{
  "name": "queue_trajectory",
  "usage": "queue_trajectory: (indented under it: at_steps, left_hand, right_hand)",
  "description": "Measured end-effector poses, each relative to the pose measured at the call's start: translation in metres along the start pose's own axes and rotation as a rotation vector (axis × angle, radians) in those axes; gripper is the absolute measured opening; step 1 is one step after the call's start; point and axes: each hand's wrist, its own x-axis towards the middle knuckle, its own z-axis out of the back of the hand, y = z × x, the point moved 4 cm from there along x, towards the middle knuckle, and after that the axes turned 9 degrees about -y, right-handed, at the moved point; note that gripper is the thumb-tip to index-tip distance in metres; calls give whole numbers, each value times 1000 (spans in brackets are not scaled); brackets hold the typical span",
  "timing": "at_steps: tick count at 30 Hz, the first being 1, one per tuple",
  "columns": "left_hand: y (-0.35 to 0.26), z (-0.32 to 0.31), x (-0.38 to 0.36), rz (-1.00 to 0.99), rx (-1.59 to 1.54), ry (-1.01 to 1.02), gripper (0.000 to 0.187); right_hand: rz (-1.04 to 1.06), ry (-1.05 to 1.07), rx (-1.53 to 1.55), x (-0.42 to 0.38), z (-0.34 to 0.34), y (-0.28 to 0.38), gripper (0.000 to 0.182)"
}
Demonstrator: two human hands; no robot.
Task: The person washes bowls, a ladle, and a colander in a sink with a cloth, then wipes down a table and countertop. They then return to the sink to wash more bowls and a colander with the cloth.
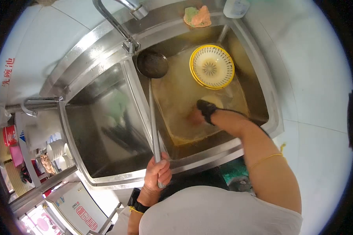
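Observation:
My left hand (158, 172) is wrapped round the lower end of the long metal handle of a ladle (153, 113). Its dark round bowl (152, 65) rests at the far left of the right-hand basin, near the divider. Murky brownish water (176, 92) fills part of that basin. My right hand (200, 116) is dipped into it, blurred by the water, so its fingers are hidden. Beside the wrist a pale rounded shape (213, 101) shows dimly. Farther back floats or stands a yellow-rimmed white colander (212, 66), seemingly stacked on another.
The left basin (106, 129) is bare steel with reflections. A faucet (119, 29) rises behind the divider, and another tap (31, 105) is at the left. On the back ledge lie a green and orange cloth (197, 16) and a plastic bottle (236, 8). Stacked white bowls (57, 149) sit left.

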Motion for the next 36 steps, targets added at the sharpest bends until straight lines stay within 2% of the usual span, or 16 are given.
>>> queue_trajectory:
  at_steps: [2, 3, 5, 7, 9, 11, 14, 17, 21, 25, 31, 33, 36]
  left_hand:
    - [-2, 2, 0, 43, -24, 13, 14]
    - [-1, 3, -1, 74, -40, 28, 14]
    - [2, 6, -2, 104, -61, 38, 14]
    - [5, 6, 0, 127, -87, 53, 13]
    - [11, 6, 2, 178, -65, 43, 13]
    - [14, 7, 3, 202, -58, 19, 12]
    - [14, 4, 2, 239, -42, -33, 12]
    - [15, 5, 1, 260, -8, -90, 13]
    - [21, 15, 1, 306, -45, -111, 13]
    - [21, 15, -2, 301, -51, -119, 13]
    - [17, 13, -9, 320, -33, -43, 20]
    - [14, 13, -12, 350, 105, -135, 25]
    - [10, 22, -12, 368, 143, -63, 27]
  right_hand:
    - [88, -72, -240, -45, 35, 3, 37]
    - [84, -63, -238, -45, 16, -20, 37]
    - [12, -699, 117, -39, -21, -92, 37]
    - [9, -506, -263, -37, -53, -154, 41]
    - [-304, -333, 171, -64, -44, -171, 42]
    - [-316, -279, 73, -34, -117, -237, 38]
    - [-414, -186, 48, -30, -121, -222, 35]
    - [-458, -177, 30, -32, -87, -186, 35]
    - [-521, -247, 5, -19, -57, -182, 34]
    - [-564, -220, -32, -10, -46, -191, 33]
    - [-483, -98, -161, -27, -42, -180, 31]
    - [-451, -85, -194, -41, -32, -169, 31]
    - [-413, -104, -236, -64, -6, -143, 30]
